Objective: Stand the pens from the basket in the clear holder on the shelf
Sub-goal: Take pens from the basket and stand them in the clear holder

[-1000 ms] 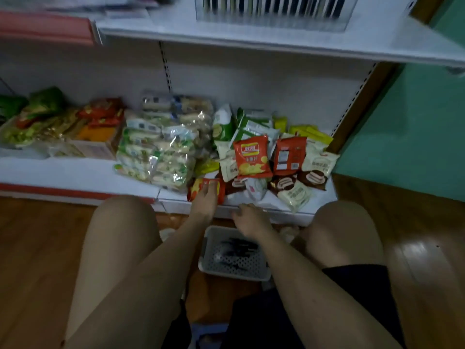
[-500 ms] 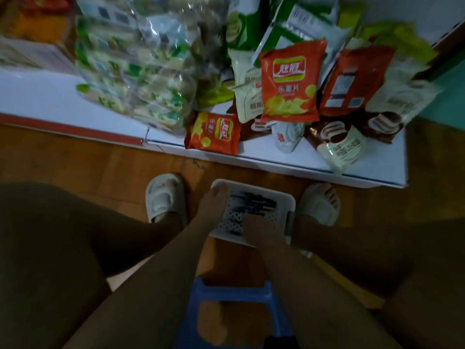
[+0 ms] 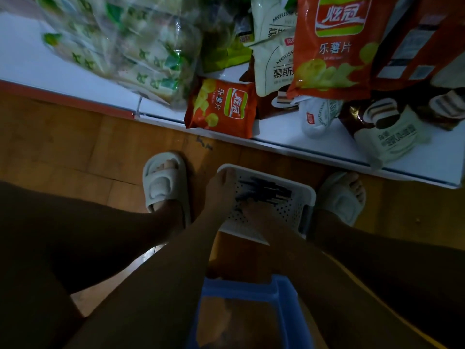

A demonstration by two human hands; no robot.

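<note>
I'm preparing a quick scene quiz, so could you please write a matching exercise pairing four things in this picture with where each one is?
Things:
1. white basket
2. dark pens
3. small orange chip bag
4. blue stool

Places:
A. at the shelf's front edge
B. on the floor between the two slippered feet
C. at the bottom of the picture, between the legs
D. inside the basket

Pairs: 1-B, 2-D, 3-A, 4-C
</note>
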